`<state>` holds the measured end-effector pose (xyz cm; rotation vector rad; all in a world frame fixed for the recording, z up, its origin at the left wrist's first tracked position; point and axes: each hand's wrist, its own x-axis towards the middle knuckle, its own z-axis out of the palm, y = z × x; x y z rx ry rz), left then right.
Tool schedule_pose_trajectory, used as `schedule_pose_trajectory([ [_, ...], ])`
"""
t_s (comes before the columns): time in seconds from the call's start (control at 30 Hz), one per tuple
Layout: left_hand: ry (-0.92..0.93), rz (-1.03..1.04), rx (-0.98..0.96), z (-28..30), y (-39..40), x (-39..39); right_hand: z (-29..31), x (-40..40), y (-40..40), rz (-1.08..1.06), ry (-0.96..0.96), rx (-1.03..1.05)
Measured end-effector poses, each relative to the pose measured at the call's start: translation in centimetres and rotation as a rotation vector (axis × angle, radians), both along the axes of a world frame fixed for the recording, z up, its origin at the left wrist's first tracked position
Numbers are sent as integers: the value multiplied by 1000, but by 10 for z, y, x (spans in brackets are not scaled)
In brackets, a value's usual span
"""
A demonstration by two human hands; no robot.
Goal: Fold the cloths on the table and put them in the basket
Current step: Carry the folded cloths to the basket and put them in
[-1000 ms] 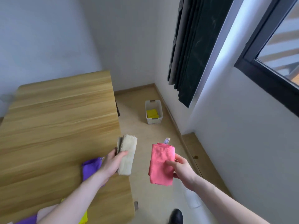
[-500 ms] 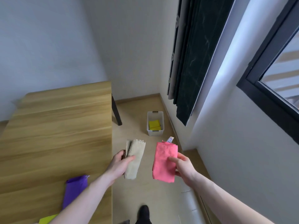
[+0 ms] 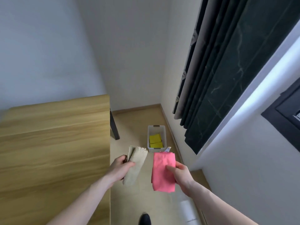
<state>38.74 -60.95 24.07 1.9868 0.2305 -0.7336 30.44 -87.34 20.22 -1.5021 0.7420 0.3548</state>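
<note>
A folded beige cloth [image 3: 136,164] was gripped in the left hand [image 3: 120,169], thumb laid across its front, just off the desk [image 3: 55,143] edge. A folded pink cloth [image 3: 162,171] was pinched by the right hand [image 3: 180,175] — thumb in front, fingers behind. Both were held above the floor, short of the basket [image 3: 156,138], where yellow cloths [image 3: 155,141] lay — near the curtain [image 3: 227,75].

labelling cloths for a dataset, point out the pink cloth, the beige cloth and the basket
pink cloth [image 3: 160,174]: head view, middle of its folded face
beige cloth [image 3: 137,161]: head view, middle of its folded face
basket [image 3: 156,127]: head view, far rim
</note>
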Motion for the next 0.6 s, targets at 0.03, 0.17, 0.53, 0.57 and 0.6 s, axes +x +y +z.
schedule_pose_trajectory([
  [0.03, -3, -12, 13, 2, -1, 7, 3, 5, 0, -17, 9, -4],
  [0.17, 9, -39, 52, -1, -10, 55, -1, 48, -2, -87, 68, -18],
  [0.53, 103, -49, 126, -9, -60, 181, -24, 174, -42, -96, 63, 63],
  [0.57, 112, -40, 137, -8, -66, 196, -27, 190, -49, -97, 73, 78],
  [0.6, 125, -36, 146, -8, -70, 205, -29, 200, -53, -96, 82, 84],
])
